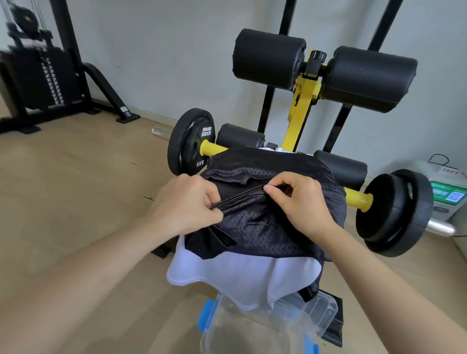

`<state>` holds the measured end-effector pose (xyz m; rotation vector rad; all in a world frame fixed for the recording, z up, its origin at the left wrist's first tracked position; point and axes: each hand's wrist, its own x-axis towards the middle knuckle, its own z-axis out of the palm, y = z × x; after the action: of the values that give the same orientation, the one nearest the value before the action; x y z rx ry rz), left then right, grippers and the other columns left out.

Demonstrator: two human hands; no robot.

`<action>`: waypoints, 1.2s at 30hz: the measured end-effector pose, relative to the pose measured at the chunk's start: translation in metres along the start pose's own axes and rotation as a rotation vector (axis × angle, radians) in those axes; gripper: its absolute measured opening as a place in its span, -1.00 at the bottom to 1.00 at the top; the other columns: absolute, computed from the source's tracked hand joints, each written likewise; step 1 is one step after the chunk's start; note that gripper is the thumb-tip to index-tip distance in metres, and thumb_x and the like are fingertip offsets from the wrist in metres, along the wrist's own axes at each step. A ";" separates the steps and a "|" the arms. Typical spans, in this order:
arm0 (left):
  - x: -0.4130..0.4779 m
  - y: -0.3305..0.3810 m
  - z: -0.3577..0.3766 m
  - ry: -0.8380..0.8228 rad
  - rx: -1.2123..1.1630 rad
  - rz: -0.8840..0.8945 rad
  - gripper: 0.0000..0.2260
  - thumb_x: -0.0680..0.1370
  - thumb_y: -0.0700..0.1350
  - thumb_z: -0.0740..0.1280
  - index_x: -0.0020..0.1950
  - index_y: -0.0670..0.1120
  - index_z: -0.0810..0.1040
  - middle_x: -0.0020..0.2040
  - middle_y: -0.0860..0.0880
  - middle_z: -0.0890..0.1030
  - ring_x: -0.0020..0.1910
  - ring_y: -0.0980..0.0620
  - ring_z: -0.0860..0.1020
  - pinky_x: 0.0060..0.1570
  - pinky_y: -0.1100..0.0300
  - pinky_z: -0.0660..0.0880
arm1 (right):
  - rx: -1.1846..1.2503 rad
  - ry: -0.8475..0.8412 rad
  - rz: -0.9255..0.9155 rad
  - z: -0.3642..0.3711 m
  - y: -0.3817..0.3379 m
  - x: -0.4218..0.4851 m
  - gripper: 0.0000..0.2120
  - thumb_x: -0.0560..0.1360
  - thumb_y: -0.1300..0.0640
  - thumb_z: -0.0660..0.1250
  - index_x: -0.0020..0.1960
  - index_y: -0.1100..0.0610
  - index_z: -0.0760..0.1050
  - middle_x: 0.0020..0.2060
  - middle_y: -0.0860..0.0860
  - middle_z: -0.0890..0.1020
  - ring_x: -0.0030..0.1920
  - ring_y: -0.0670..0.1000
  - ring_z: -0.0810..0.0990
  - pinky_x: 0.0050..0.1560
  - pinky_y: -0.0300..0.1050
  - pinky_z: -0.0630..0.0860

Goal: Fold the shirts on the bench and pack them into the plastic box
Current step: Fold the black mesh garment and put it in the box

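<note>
My left hand (188, 201) and right hand (303, 204) each pinched the bound edge of the black mesh shirt (264, 231) heaped on the table (300, 118); I judged it light, limp, slippery, best held by that edge

A black weight plate (191, 143) marked 5KG is seen at one end of a yellow bar (213, 147), with more plates (398, 213) loaded at the other end. A weight-stack machine (41, 80) is pictured at far left on the wooden floor (66, 183), against a grey wall (166, 40). A white unit (448, 191) bearing a green label is set by the wall at right.
</note>
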<state>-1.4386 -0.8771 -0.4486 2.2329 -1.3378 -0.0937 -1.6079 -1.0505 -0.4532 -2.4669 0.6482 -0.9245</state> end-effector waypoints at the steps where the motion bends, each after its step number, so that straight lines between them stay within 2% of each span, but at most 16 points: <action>1: 0.002 -0.007 -0.007 -0.020 -0.038 -0.013 -0.94 0.34 -0.09 0.47 -0.25 0.09 0.67 -0.38 0.15 0.66 -0.25 0.22 0.61 -0.28 0.27 0.49 | 0.006 0.024 0.014 0.001 0.000 0.001 -0.92 0.52 0.11 0.43 -0.15 0.06 0.64 -0.23 -0.17 0.65 -0.17 -0.15 0.58 -0.13 -0.38 0.45; 6: 0.015 -0.046 -0.032 -0.074 -0.207 -0.066 -0.83 0.40 -0.19 0.46 -0.27 0.10 0.70 -0.29 0.13 0.71 -0.24 0.19 0.66 -0.19 0.21 0.58 | -0.023 0.087 0.078 0.008 0.001 0.008 -0.92 0.52 0.12 0.41 -0.14 0.09 0.64 -0.24 -0.19 0.64 -0.20 -0.24 0.57 -0.14 -0.50 0.37; 10: 0.024 -0.068 -0.033 0.003 -0.393 -0.090 -0.90 0.50 -0.14 0.47 -0.14 0.06 0.73 -0.22 0.11 0.73 -0.17 0.12 0.70 -0.08 0.08 0.65 | -0.037 0.095 0.116 0.012 0.002 0.015 -0.93 0.53 0.12 0.41 -0.11 0.08 0.65 -0.22 -0.18 0.65 -0.20 -0.25 0.56 -0.11 -0.38 0.41; 12: 0.030 -0.071 -0.031 0.077 -0.489 -0.116 -0.92 0.53 -0.15 0.45 -0.08 0.02 0.72 -0.19 0.07 0.73 -0.15 0.05 0.70 -0.15 0.13 0.65 | -0.048 0.099 0.124 0.014 0.002 0.018 -0.93 0.53 0.12 0.40 -0.08 0.08 0.65 -0.19 -0.15 0.66 -0.17 -0.21 0.58 -0.06 -0.30 0.45; 15: 0.039 -0.068 -0.028 0.189 -0.669 -0.177 -0.93 0.57 -0.16 0.41 -0.01 -0.03 0.68 -0.11 -0.01 0.71 -0.16 0.06 0.66 -0.30 0.30 0.57 | -0.064 0.100 0.137 0.015 0.001 0.022 -0.94 0.53 0.14 0.40 -0.04 0.08 0.65 -0.16 -0.13 0.65 -0.13 -0.12 0.59 0.00 -0.24 0.48; 17: 0.045 -0.065 -0.025 0.187 -0.769 -0.233 -0.92 0.61 -0.15 0.36 0.05 -0.08 0.65 -0.04 -0.05 0.69 -0.14 0.06 0.65 -0.29 0.29 0.60 | -0.076 0.113 0.138 0.014 0.000 0.024 -0.94 0.53 0.16 0.40 -0.02 0.09 0.65 -0.15 -0.12 0.65 -0.11 -0.08 0.61 0.01 -0.22 0.48; 20: 0.052 -0.067 -0.020 0.140 -0.769 -0.231 -0.88 0.62 -0.11 0.35 0.09 -0.09 0.65 0.04 -0.11 0.69 0.01 -0.07 0.66 -0.09 0.07 0.64 | -0.098 0.080 0.168 0.014 0.004 0.026 -0.87 0.51 0.15 0.42 0.05 0.11 0.64 -0.08 -0.06 0.69 -0.06 -0.04 0.62 0.11 -0.11 0.53; 22: 0.054 -0.070 -0.017 0.168 -0.726 -0.201 -0.89 0.59 -0.11 0.39 0.07 -0.08 0.67 0.01 -0.08 0.70 0.02 -0.05 0.66 0.03 0.04 0.63 | -0.098 0.002 0.216 0.016 0.008 0.025 -0.74 0.49 0.08 0.45 0.17 0.08 0.61 0.02 -0.03 0.68 0.00 -0.03 0.63 0.18 -0.04 0.54; 25: 0.054 -0.083 -0.014 0.216 -0.565 -0.230 -0.87 0.55 -0.08 0.44 0.08 -0.05 0.66 -0.08 -0.01 0.71 -0.09 0.03 0.68 -0.03 0.08 0.64 | -0.101 -0.118 0.233 0.018 0.008 0.021 -0.50 0.46 -0.01 0.47 0.36 0.03 0.49 0.24 -0.01 0.58 0.10 0.00 0.58 0.24 0.02 0.51; 28: 0.047 -0.099 -0.009 0.072 -0.514 -0.308 -0.82 0.56 -0.08 0.44 0.15 -0.05 0.62 -0.01 -0.04 0.70 -0.09 0.00 0.67 -0.03 0.09 0.63 | -0.225 -0.142 0.158 0.021 0.005 0.017 -0.39 0.46 -0.10 0.44 0.46 0.00 0.40 0.44 0.02 0.39 0.32 0.14 0.44 0.38 0.09 0.39; 31: 0.033 -0.106 -0.009 -0.097 -0.458 -0.420 -0.79 0.59 -0.03 0.40 0.11 -0.14 0.64 -0.04 -0.07 0.70 -0.13 0.01 0.65 -0.13 0.19 0.61 | -0.308 -0.147 0.013 0.027 -0.011 0.008 -0.41 0.47 -0.19 0.38 0.44 -0.02 0.42 0.43 0.00 0.39 0.29 0.18 0.39 0.37 0.11 0.35; 33: 0.019 -0.104 -0.009 -0.260 -0.452 -0.512 -0.68 0.59 0.11 0.37 0.05 -0.15 0.67 -0.10 -0.06 0.73 -0.15 0.00 0.66 -0.11 0.16 0.62 | -0.319 -0.239 -0.077 0.037 -0.026 -0.001 -0.35 0.43 -0.35 0.23 0.45 -0.09 0.40 0.44 -0.05 0.39 0.31 0.13 0.36 0.34 0.17 0.34; 35: 0.005 -0.099 -0.004 -0.385 -0.488 -0.568 -0.60 0.56 0.22 0.34 0.02 -0.11 0.68 -0.11 -0.02 0.74 -0.12 0.00 0.67 -0.09 0.16 0.61 | -0.383 -0.398 -0.094 0.046 -0.034 -0.008 -0.26 0.39 -0.46 0.03 0.50 -0.21 0.25 0.53 -0.12 0.25 0.47 0.10 0.21 0.39 0.21 0.21; 36: -0.002 -0.095 0.000 -0.395 -0.529 -0.566 -0.63 0.55 0.22 0.35 0.02 -0.08 0.68 -0.08 -0.01 0.74 -0.08 0.01 0.67 -0.08 0.17 0.60 | -0.434 -0.465 -0.087 0.050 -0.034 -0.011 -0.23 0.37 -0.50 -0.04 0.53 -0.26 0.15 0.56 -0.14 0.16 0.53 0.11 0.10 0.43 0.22 0.12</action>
<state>-1.3634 -0.8401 -0.4939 2.1024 -0.6851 -1.0097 -1.5719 -1.0064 -0.4748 -2.9654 0.6272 -0.2193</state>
